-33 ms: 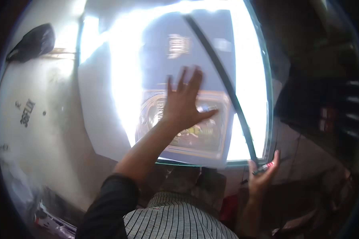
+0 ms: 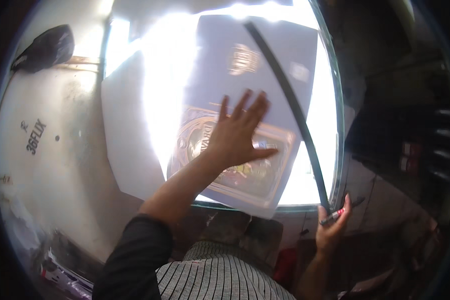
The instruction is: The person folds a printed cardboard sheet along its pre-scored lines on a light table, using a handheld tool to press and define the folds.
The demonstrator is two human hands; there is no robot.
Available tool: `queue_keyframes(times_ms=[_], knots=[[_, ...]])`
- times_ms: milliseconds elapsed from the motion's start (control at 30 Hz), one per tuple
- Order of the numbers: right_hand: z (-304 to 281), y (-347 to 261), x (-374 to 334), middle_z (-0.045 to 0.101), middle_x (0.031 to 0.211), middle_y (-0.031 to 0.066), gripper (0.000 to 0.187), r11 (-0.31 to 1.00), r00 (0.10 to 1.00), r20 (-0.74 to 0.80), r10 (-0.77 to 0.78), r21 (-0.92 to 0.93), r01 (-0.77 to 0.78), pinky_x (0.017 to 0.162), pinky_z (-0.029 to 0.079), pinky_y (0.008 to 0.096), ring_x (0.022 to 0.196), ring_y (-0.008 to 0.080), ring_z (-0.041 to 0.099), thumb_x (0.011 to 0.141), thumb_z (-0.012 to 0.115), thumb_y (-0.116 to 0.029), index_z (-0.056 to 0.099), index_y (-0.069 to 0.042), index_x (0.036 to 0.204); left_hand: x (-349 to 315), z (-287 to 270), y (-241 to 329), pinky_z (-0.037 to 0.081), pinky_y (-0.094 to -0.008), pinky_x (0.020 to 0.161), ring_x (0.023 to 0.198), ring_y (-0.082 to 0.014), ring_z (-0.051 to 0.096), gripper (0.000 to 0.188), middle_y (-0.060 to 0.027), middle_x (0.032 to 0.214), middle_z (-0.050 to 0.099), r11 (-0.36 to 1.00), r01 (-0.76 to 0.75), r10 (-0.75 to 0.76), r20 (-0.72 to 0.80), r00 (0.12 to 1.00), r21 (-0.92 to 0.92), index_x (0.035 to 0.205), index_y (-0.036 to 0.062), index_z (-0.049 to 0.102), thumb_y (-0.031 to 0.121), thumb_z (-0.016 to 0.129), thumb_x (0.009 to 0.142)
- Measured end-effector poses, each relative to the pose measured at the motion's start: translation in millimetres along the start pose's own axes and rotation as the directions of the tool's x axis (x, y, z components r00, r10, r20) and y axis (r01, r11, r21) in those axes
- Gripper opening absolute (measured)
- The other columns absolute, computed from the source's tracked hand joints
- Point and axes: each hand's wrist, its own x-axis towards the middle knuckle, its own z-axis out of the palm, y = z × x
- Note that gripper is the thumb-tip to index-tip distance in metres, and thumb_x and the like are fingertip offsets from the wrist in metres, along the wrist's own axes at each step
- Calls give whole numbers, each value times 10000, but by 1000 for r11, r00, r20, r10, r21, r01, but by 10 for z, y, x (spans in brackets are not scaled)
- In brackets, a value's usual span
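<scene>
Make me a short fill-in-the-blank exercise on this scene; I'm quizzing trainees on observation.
1. The left hand lies flat, fingers spread, on the ____ sheet.
2. The right hand holds the near end of a long dark ____.
3. That hand also holds a ____ with a red band.

Missing words: white; strip; pen

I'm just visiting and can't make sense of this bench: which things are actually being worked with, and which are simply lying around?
In use:
- left hand, pressed flat on the white sheet
- printed picture under that sheet
- glass pane beneath both
- long dark strip, lying across the pane
- right hand, fingers gripping a red pen at the strip's lower end

Lying about:
- black bag, far left corner
- pale worktop
</scene>
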Motion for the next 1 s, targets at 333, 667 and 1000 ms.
queue_keyframes(times_ms=[333,667,1000], knots=[[3,108,-25,617,1195,249,343,976,999,-41,-23,-215,13,978,472,449,1115,406,618,1000,595,-125,523,53,1284,166,-93,-655,57,-612,1241,1542,-251,196,936,-20,1642,301,711,-682,702,110,704,-172,1555,191,362,803,502,861],[464,-549,-396,660,1046,212,332,929,953,70,-293,-214,302,785,545,461,930,405,661,923,714,-104,597,10,1212,257,-80,-1171,220,-617,1173,1378,-364,375,659,-185,1429,445,992,103,-120,-254,960,-79,1457,82,437,529,546,986],[597,-628,-575,659,1083,225,356,978,969,207,-133,-128,162,818,535,466,962,418,654,929,693,-50,581,27,1258,287,-138,-1127,221,-654,1145,1444,-368,306,703,-153,1566,369,993,110,-98,-225,970,44,1503,96,425,557,522,982]])
